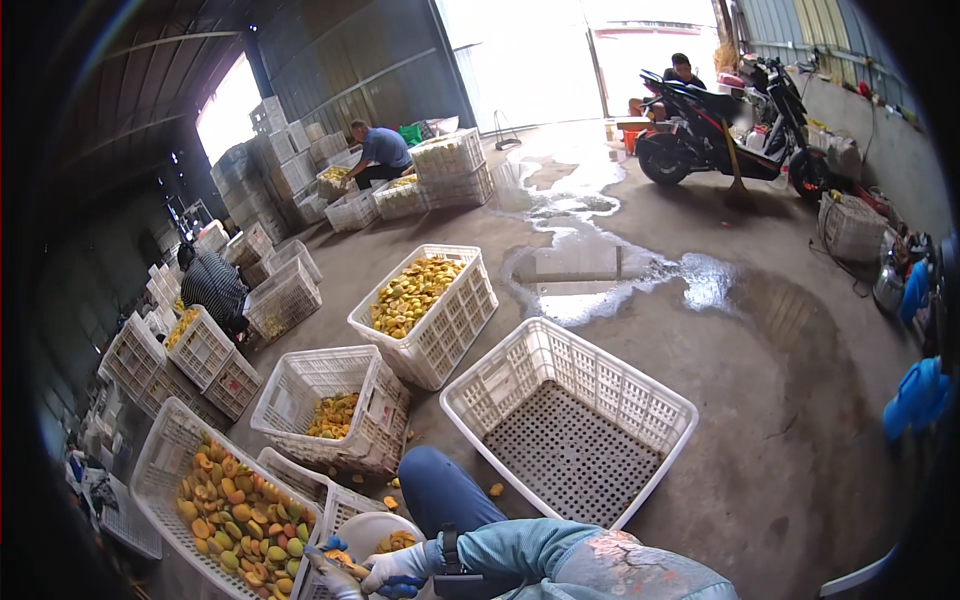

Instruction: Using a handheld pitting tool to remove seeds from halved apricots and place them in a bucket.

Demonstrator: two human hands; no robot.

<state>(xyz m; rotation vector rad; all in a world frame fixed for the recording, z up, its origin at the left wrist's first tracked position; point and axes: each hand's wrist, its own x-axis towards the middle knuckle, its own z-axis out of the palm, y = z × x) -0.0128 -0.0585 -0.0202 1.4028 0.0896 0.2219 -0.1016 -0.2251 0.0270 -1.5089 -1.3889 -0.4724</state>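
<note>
Concrete floor, partly wet; metal wall, eleven o'clock. Scooter, black, two o'clock. White crate, perforated base showing, five o'clock. Slatted crate of orange-green fruit halves, eight o'clock. White bowl, seven o'clock. Left hand and right hand, gloved, together just below bowl; orange fruit piece between; each one's grip, cannot tell.

One fisheye view from the person's head; it faces forward and down across the floor; the hands lie close, at the lower edge left of centre; the bright doorway stands far off, at the top.
</note>
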